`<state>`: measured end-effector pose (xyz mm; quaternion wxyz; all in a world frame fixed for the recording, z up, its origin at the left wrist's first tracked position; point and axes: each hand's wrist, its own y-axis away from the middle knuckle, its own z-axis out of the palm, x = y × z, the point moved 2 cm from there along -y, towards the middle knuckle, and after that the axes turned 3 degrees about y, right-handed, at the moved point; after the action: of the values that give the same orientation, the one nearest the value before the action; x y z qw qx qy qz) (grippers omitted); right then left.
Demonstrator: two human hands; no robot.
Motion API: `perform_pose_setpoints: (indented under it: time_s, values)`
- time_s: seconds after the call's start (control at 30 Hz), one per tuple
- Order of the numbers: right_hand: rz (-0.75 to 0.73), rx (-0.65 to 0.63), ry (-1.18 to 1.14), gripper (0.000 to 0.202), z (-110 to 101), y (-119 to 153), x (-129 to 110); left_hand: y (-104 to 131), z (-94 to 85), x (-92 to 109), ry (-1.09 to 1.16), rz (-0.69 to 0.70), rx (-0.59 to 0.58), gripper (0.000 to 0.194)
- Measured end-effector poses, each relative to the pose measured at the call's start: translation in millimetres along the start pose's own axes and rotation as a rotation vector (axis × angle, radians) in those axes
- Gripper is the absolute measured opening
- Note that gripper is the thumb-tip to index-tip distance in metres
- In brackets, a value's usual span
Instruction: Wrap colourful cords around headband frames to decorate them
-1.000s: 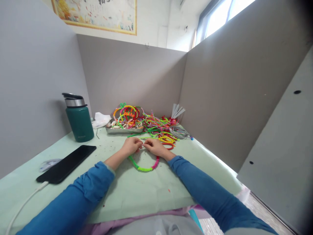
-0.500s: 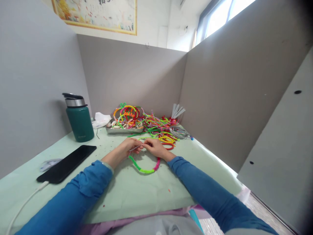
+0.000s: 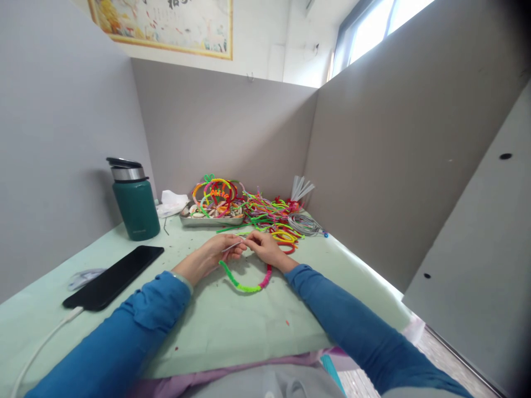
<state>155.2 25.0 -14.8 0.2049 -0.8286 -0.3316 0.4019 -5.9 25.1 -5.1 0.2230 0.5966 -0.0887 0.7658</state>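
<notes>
Close together over the middle of the table, my left hand [image 3: 227, 247] and my right hand [image 3: 262, 247] meet at the fingertips. A thin pale strand [image 3: 232, 246] runs across the left fingers, which are closed on it. My right fingers pinch at its other end; the exact grip is hidden. Below the hands curves a hoop wrapped in fuzzy pipe cleaner [image 3: 248, 289], green on the left, yellow-green at the bottom and magenta on the right. Its upper part goes out of sight behind my hands.
Behind my hands stand a metal tray [image 3: 211, 222] with finished hoops and small pieces, a pile of colourful pipe cleaners [image 3: 269, 210] and a grey wire coil [image 3: 305, 225]. To the left are a green bottle [image 3: 136, 207] and a phone [image 3: 114, 278] with its cable. Grey partitions [image 3: 224, 121] surround the table.
Both hands have shifted very slightly, with the fingertips a little further right. The green end of the hoop has moved slightly up and right, and the pale strand lies at a new angle.
</notes>
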Motion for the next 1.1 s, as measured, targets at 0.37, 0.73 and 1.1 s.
perform_pose_setpoints:
  time_s: [0.37, 0.73, 1.1]
  values:
    - [0.008, 0.040, -0.051, 0.028, -2.8, 0.1, -3.8, 0.9, -1.9, -1.3, -0.139, 0.070, 0.041, 0.022]
    - [-0.003, 0.017, -0.019, 0.025, -3.0, -0.1, -3.1, 6.1, -1.3, -1.6, -0.338, 0.180, 0.104, 0.036]
    - [-0.103, -0.003, -0.067, 0.019, -1.4, -2.2, -4.7, 10.8, 5.6, -1.0, -0.363, 0.105, 0.152, 0.045]
